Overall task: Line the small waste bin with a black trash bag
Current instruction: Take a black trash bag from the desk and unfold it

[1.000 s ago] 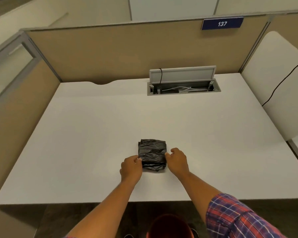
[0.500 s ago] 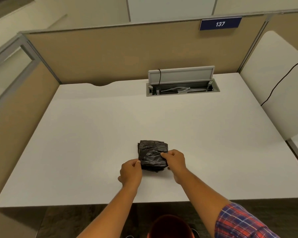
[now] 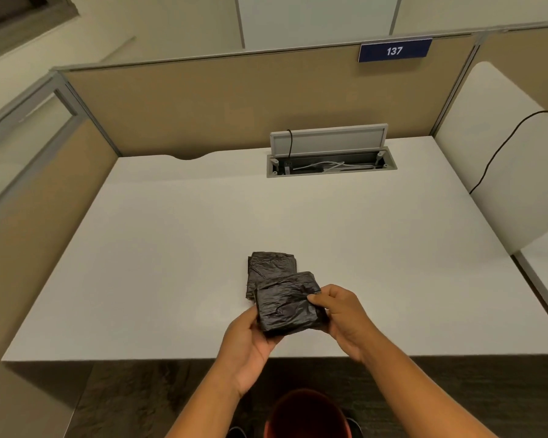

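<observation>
Now both hands' fingers point(image 3: 317, 299) pinched on folded black bag point(image 3: 287, 306), just above desk point(image 3: 178, 248).

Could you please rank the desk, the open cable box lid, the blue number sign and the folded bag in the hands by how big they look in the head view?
1. desk
2. cable box lid
3. and 4. folded bag and number sign: look similar; the bag is nearer, so unsure.

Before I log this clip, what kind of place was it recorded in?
Most likely an office cubicle: a white desk enclosed by tan partition panels, a blue number plate reading 137 on the partition's top edge, and an open cable hatch set into the desktop with wires inside.
</observation>
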